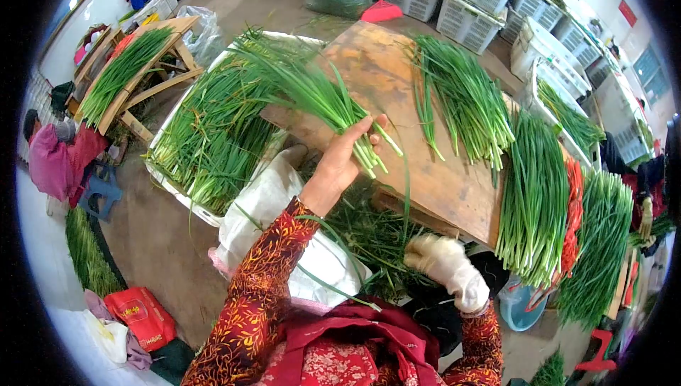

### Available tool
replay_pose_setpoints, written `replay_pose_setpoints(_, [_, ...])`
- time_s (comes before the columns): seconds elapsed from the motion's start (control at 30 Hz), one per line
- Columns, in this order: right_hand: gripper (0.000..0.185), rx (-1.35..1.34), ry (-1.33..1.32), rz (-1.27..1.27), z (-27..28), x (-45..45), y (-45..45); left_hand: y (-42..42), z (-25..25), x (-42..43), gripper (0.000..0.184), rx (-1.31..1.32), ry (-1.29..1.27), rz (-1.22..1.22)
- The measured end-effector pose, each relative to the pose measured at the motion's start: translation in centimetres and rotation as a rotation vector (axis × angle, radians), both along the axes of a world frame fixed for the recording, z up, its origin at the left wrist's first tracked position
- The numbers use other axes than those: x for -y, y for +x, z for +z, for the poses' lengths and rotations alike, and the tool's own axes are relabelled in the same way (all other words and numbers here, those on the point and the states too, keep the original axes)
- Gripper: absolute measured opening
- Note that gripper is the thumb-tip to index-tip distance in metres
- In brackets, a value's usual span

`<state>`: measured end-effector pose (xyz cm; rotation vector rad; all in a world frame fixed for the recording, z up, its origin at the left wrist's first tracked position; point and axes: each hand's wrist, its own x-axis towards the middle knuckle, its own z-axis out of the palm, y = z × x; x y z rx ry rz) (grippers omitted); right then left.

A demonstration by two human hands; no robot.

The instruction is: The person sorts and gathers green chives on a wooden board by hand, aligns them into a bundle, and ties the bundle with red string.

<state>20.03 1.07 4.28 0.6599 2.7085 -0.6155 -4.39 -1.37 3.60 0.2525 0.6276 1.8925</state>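
My bare left hand [340, 160] is wrapped round a bunch of chives [323, 98] near the pale stem ends, with the leaves fanning up and left. It is above the near left edge of the wooden board [372, 52]. My right hand [445, 267], in a white glove, is low by the board's front edge, over dark loose leaves [376, 244]. Motion blurs its fingers, so whether it holds anything is unclear. A white crate [213, 217] piled with loose chives [220, 113] stands to the left. More chives [468, 98] lie on the board's right side.
Large chive bundles [535, 198] and red ties [573, 208] are at the right, near a blue basin [523, 308]. A white sack [262, 205] covers my lap. Stacked crates [464, 20] and a red dustpan [381, 11] stand behind. A co-worker's gloved hand [646, 217] shows at far right.
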Motion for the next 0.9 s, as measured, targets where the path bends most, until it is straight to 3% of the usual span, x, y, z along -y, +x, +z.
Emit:
replay_pose_setpoints(0.07, [0.029, -0.559, -0.446, -0.443, 0.9, -1.4, -0.6, 0.8, -0.1, 0.2, 0.019, -0.010, -0.012, -0.032])
replay_pose_setpoints(0.13, [0.029, -0.669, -0.181, -0.509, 4.0, -2.2, -2.8, 2.0, -0.4, 0.1, 0.019, -0.057, -0.018, -0.058])
replay_pose_setpoints(0.27, [0.031, -0.702, 0.035, -0.459, 2.6, -6.0, -6.1, 2.4, 0.3, 0.2, 0.023, -0.265, 0.035, 0.015])
replay_pose_setpoints(0.33, [0.031, -0.524, 0.414, -0.496, 0.3, -8.9, -7.0, 1.6, 0.2, 0.0, 0.025, -0.283, -0.007, 0.029])
replay_pose_setpoints(0.47, [0.027, -0.400, 0.452, -0.517, -1.8, -11.6, -7.1, 0.8, 0.7, -0.2, 0.027, -0.163, 0.104, 0.028])
replay_pose_setpoints(0.53, [0.024, -0.612, -0.067, -0.785, -1.0, -11.2, -6.7, 0.6, -0.1, 0.0, 0.027, -0.136, 0.084, -0.014])
replay_pose_setpoints(0.6, [0.022, -0.889, -0.736, -0.830, 0.3, -10.2, -5.8, 1.4, -0.5, 0.1, 0.025, -0.081, 0.042, -0.022])
replay_pose_setpoints(0.67, [0.021, -1.232, -1.222, -0.811, -0.1, -9.0, -5.2, 2.2, -0.7, 0.0, 0.023, -0.037, 0.001, -0.077])
replay_pose_setpoints(0.7, [0.021, -1.232, -1.221, -0.814, -0.6, -8.6, -5.2, 2.6, -0.8, -0.1, 0.022, -0.001, 0.028, -0.084])
replay_pose_setpoints(0.77, [0.022, -1.298, -1.556, -0.839, -1.7, -7.7, -5.3, 3.1, -0.8, -0.2, 0.022, -0.020, 0.013, -0.084])
replay_pose_setpoints(0.87, [0.021, -1.306, -1.446, -0.756, -0.2, -6.2, -5.2, 3.4, -0.1, 0.0, 0.022, -0.076, -0.034, -0.051])
replay_pose_setpoints(0.9, [0.021, -1.264, -1.292, -0.727, 0.3, -5.9, -5.3, 3.4, -0.1, 0.1, 0.022, -0.120, -0.071, -0.051])
